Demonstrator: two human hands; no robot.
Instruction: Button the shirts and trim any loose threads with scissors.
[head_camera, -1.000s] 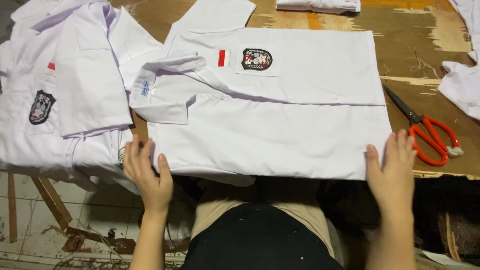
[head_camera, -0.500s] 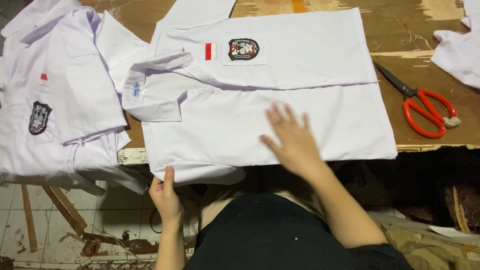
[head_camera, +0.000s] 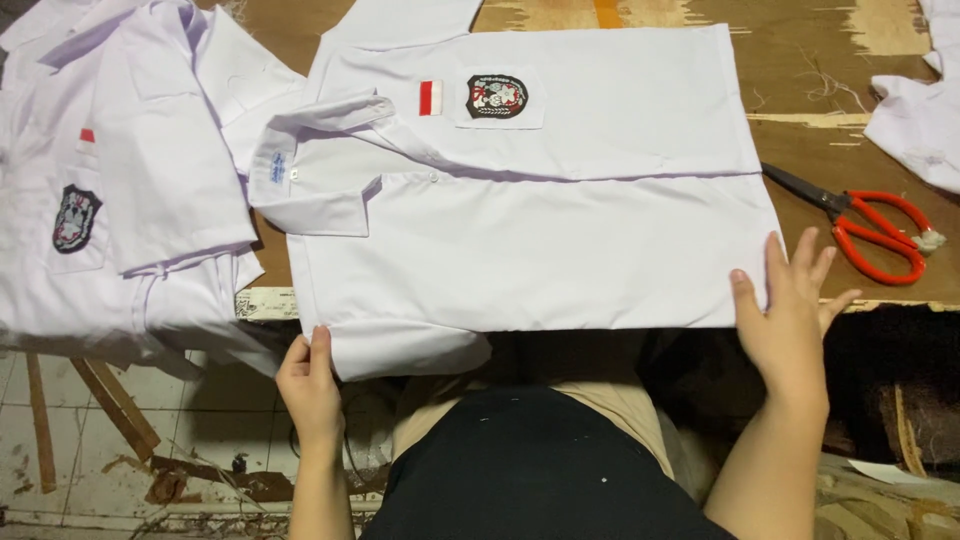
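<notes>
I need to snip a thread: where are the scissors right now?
The red-handled scissors lie on the wooden table at the right of the head view, just beyond the right hand and beside the white shirt.

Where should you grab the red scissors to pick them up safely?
Take the red scissors by the two red loop handles, probably coming from the right. The dark blades point up and left toward the white shirt, so the handles are the far, safe end. They lie flat on the wooden table, just beyond the right hand, with nothing over them.
</notes>
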